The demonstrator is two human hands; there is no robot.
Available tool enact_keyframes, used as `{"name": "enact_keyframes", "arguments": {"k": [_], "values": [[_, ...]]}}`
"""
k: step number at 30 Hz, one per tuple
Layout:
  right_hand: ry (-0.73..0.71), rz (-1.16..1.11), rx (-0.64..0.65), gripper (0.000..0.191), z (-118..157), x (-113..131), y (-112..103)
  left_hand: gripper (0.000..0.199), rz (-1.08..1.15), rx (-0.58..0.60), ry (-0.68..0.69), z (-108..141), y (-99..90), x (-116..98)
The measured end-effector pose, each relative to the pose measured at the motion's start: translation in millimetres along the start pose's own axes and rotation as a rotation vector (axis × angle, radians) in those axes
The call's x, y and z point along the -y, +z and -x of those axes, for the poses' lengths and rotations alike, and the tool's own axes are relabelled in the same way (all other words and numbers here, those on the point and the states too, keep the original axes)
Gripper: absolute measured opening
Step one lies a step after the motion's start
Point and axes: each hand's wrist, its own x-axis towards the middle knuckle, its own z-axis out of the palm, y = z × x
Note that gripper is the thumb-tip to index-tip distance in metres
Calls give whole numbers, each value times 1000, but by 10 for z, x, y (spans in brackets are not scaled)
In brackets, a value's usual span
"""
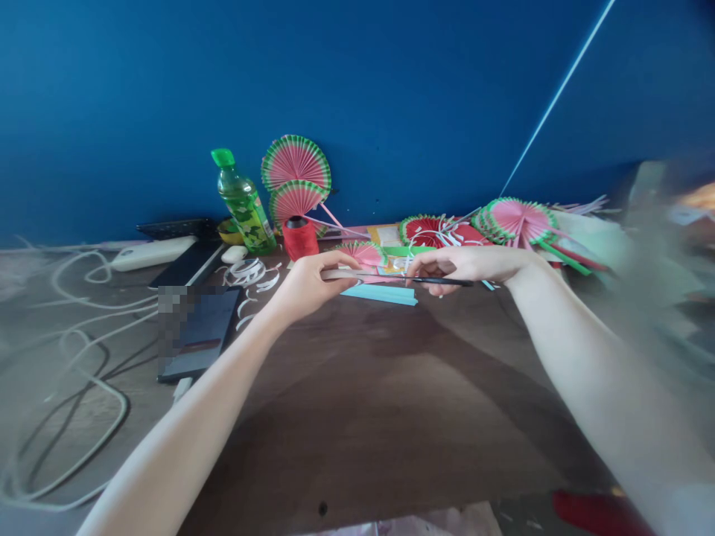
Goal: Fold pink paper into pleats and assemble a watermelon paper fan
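Both my hands are raised over the far part of the brown table [357, 402]. My left hand [313, 286] pinches a thin pale strip [338, 275] between thumb and fingers. My right hand [447, 266] is closed round dark-handled scissors [444, 281], whose thin blades point left toward the strip. Where blades and strip meet is too small to tell. Light blue paper strips [380, 294] lie just below and between my hands. A pink and green folded paper fan [363, 253] lies behind them.
A red thread spool [300, 240], green bottle [246, 208] and upright fans [296, 167] stand at the back. More fans [517, 221] lie right. A phone [204, 335], power bank [153, 253] and looping white cables [120, 409] occupy the left; curled white scraps [246, 273] lie nearby.
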Motion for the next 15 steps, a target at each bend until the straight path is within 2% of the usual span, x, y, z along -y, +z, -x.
{"name": "enact_keyframes", "arguments": {"k": [7,11,15], "values": [[-5,-38,-10,42,10,-34,-31,29,-57,-2,-3,2,12,-7],[-40,-93,-2,39,28,-60,-48,27,-196,-15,-11,7,7,10],[-16,-91,-36,40,50,-68,-59,25,-277,-2,5,9,-3,19]]}}
